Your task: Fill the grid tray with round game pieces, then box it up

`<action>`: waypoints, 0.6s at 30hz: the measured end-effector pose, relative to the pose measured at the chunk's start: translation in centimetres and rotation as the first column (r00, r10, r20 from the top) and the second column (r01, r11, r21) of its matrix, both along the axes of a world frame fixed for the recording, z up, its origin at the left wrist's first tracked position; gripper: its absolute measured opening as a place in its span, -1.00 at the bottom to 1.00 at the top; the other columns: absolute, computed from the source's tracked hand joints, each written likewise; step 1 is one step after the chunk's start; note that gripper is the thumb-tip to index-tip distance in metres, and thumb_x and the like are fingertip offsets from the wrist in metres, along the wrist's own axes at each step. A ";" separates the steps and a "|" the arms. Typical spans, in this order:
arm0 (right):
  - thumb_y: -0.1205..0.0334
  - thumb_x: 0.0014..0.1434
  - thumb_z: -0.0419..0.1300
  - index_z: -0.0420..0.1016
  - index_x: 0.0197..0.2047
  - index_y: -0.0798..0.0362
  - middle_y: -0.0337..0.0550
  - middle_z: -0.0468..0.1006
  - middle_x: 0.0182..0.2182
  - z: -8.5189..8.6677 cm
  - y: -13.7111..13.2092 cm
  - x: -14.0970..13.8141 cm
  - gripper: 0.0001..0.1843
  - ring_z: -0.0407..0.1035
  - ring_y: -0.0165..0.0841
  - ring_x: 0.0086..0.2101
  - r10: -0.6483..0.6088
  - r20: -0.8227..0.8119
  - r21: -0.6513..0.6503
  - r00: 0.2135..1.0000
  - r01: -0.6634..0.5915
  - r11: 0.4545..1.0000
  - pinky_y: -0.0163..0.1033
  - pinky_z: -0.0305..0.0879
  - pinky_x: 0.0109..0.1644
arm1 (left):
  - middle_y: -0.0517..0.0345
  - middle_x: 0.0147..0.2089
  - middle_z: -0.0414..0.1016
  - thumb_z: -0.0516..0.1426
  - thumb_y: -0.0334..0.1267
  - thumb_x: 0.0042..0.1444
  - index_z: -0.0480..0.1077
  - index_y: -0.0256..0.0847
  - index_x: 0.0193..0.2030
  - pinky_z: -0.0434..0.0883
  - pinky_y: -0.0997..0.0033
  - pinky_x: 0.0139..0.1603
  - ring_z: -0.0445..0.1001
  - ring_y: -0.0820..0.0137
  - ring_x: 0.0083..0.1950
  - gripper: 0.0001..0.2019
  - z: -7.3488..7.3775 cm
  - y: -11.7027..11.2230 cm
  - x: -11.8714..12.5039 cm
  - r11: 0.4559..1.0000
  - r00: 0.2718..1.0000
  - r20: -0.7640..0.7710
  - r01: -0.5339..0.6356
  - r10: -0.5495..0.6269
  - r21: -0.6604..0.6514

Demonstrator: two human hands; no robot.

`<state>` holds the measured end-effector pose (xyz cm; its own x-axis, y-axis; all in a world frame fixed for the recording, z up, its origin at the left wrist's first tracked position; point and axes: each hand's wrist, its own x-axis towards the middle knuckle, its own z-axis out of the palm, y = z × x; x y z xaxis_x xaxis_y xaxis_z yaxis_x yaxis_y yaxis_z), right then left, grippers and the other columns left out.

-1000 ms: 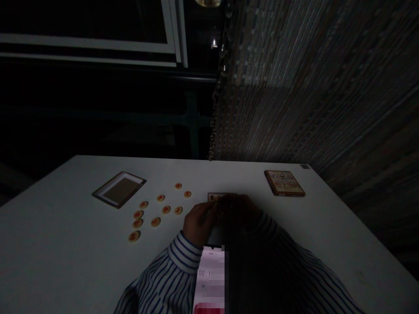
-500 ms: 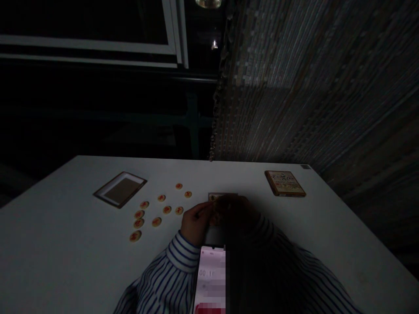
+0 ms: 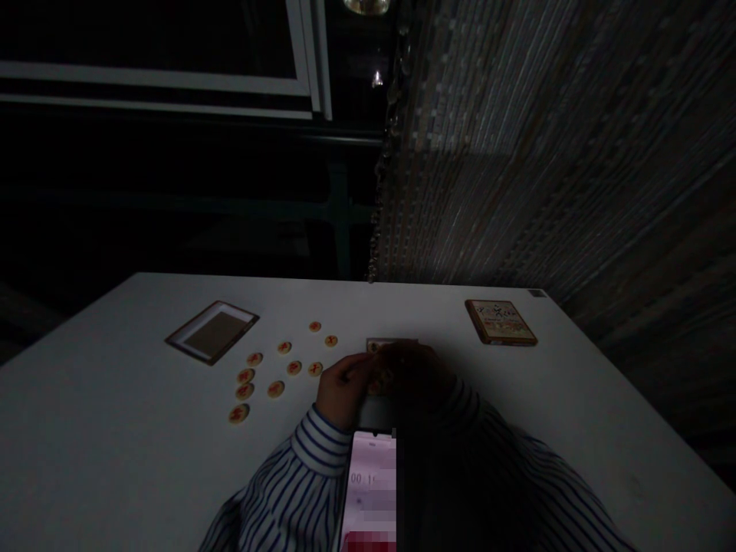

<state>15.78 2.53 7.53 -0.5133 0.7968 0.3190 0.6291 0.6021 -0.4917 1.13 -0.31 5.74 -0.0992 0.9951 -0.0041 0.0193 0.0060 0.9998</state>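
My left hand [image 3: 342, 391] is closed, its thumb and fingers pressed together at the left side of a small box [image 3: 394, 342]. What those fingers pinch is too dark to make out. Deep in shadow, my right hand [image 3: 418, 374] lies over the box, and its fingers cannot be told apart. Round Chinese chess pieces show dimly in the box between the two hands. Just left of my left hand lies a piece [image 3: 315, 369] with a red character, and several more such pieces [image 3: 276, 389] are spread further left on the white table [image 3: 143, 452].
An open tray-like box part [image 3: 212, 333] lies at the back left. A printed box lid [image 3: 501, 322] rests at the back right. Below my hands is a lit phone [image 3: 368, 491] showing a timer. A string curtain [image 3: 460, 153] hangs behind the table.
Both hands stay at the box with only slight finger movement. The loose pieces lie as before, and the view has shifted very slightly.
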 end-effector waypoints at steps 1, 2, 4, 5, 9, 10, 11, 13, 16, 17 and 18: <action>0.19 0.12 -0.08 0.42 -0.32 0.03 -0.14 0.50 -0.38 0.1 -0.1 0.0 -0.74 0.37 -0.39 -0.35 0.004 -0.011 0.001 1.000 -0.004 1.000 -0.31 0.27 -0.29 | 0.08 -0.41 0.52 0.14 -0.25 -0.18 0.43 -0.31 -0.37 0.44 0.46 -0.35 0.48 0.38 -0.35 -0.79 0.0 0.0 0.0 1.000 1.000 -0.004 -0.010 0.010 0.000; 0.20 0.11 -0.07 0.41 -0.30 0.03 -0.14 0.50 -0.37 0.1 -0.1 -0.1 -0.75 0.37 -0.38 -0.34 0.000 -0.013 0.006 1.000 0.000 1.000 -0.30 0.27 -0.28 | 0.09 -0.40 0.52 0.14 -0.25 -0.18 0.43 -0.31 -0.38 0.44 0.46 -0.34 0.48 0.38 -0.35 -0.80 0.1 0.1 0.0 1.000 1.000 -0.007 -0.023 0.023 0.000; 0.19 0.09 -0.04 0.41 -0.29 0.03 -0.13 0.50 -0.36 0.3 -0.2 -0.2 -0.77 0.36 -0.37 -0.33 -0.008 0.005 0.029 1.000 0.008 1.000 -0.28 0.26 -0.26 | 0.09 -0.41 0.53 0.14 -0.25 -0.18 0.43 -0.30 -0.40 0.44 0.45 -0.34 0.48 0.38 -0.35 -0.81 0.1 0.1 -0.1 0.999 0.999 -0.007 -0.046 0.046 0.000; 0.18 0.07 -0.02 0.41 -0.28 0.03 -0.13 0.50 -0.37 0.3 -0.2 -0.3 -0.77 0.36 -0.36 -0.34 -0.003 0.016 0.045 1.000 0.003 0.999 -0.28 0.26 -0.26 | 0.10 -0.41 0.53 0.13 -0.25 -0.18 0.43 -0.29 -0.40 0.44 0.45 -0.33 0.48 0.38 -0.36 -0.82 0.0 0.2 -0.1 0.999 0.999 -0.001 -0.053 0.053 0.000; 0.15 0.03 0.03 0.39 -0.26 0.07 -0.09 0.50 -0.38 0.5 -0.2 -0.4 -0.75 0.36 -0.37 -0.36 0.053 0.013 0.103 0.999 -0.054 0.993 -0.29 0.26 -0.27 | 0.11 -0.41 0.53 0.12 -0.28 -0.16 0.43 -0.25 -0.40 0.45 0.45 -0.32 0.48 0.39 -0.35 -0.85 0.0 0.2 -0.2 0.999 0.998 0.040 -0.042 0.041 0.008; 0.15 0.03 0.04 0.39 -0.25 0.08 -0.08 0.50 -0.38 0.5 -0.2 -0.4 -0.75 0.35 -0.37 -0.36 0.050 0.016 0.111 0.999 -0.052 0.992 -0.28 0.25 -0.27 | 0.12 -0.40 0.53 0.12 -0.29 -0.16 0.43 -0.24 -0.41 0.45 0.45 -0.32 0.48 0.38 -0.35 -0.86 0.0 0.2 -0.2 0.999 0.998 0.043 -0.039 0.038 0.013; 0.14 0.03 0.04 0.39 -0.26 0.08 -0.08 0.50 -0.38 0.5 -0.2 -0.3 -0.75 0.35 -0.37 -0.36 0.041 0.026 0.115 0.999 -0.044 0.992 -0.28 0.25 -0.27 | 0.12 -0.41 0.53 0.13 -0.29 -0.17 0.43 -0.24 -0.42 0.45 0.44 -0.32 0.48 0.38 -0.35 -0.87 0.1 0.2 -0.2 0.999 0.998 0.040 -0.038 0.037 0.018; 0.11 0.03 0.04 0.40 -0.28 0.05 -0.09 0.50 -0.38 0.4 -0.2 -0.3 -0.75 0.35 -0.37 -0.36 0.033 0.057 0.117 0.998 -0.040 0.992 -0.28 0.23 -0.27 | 0.13 -0.41 0.53 0.13 -0.29 -0.17 0.43 -0.23 -0.43 0.45 0.43 -0.32 0.48 0.37 -0.36 -0.88 0.1 0.2 -0.3 0.999 0.999 0.026 -0.034 0.033 0.031; 0.08 0.03 0.04 0.40 -0.27 0.04 -0.09 0.49 -0.37 0.1 -0.1 -0.1 -0.73 0.34 -0.36 -0.35 0.029 0.079 0.125 0.996 -0.039 0.991 -0.29 0.22 -0.27 | 0.12 -0.40 0.52 0.12 -0.27 -0.15 0.44 -0.24 -0.42 0.44 0.42 -0.30 0.47 0.37 -0.34 -0.86 -0.1 0.2 -0.4 0.998 0.999 -0.004 -0.036 0.037 0.049; 0.08 0.03 0.03 0.40 -0.25 0.04 -0.09 0.49 -0.36 0.0 0.0 -0.1 -0.72 0.34 -0.36 -0.35 0.026 0.080 0.127 0.996 -0.036 0.991 -0.29 0.22 -0.28 | 0.11 -0.39 0.52 0.11 -0.25 -0.14 0.44 -0.24 -0.41 0.44 0.42 -0.29 0.47 0.38 -0.33 -0.85 -0.3 0.3 -0.5 0.998 0.999 -0.016 -0.043 0.044 0.053; 0.09 0.05 0.01 0.40 -0.24 0.04 -0.08 0.49 -0.37 -0.1 0.0 0.0 -0.72 0.34 -0.36 -0.36 0.017 0.084 0.128 0.996 -0.028 0.991 -0.29 0.21 -0.29 | 0.11 -0.38 0.52 0.11 -0.24 -0.13 0.44 -0.24 -0.40 0.43 0.42 -0.27 0.47 0.38 -0.32 -0.84 -0.5 0.3 -0.6 0.997 0.998 -0.025 -0.057 0.059 0.058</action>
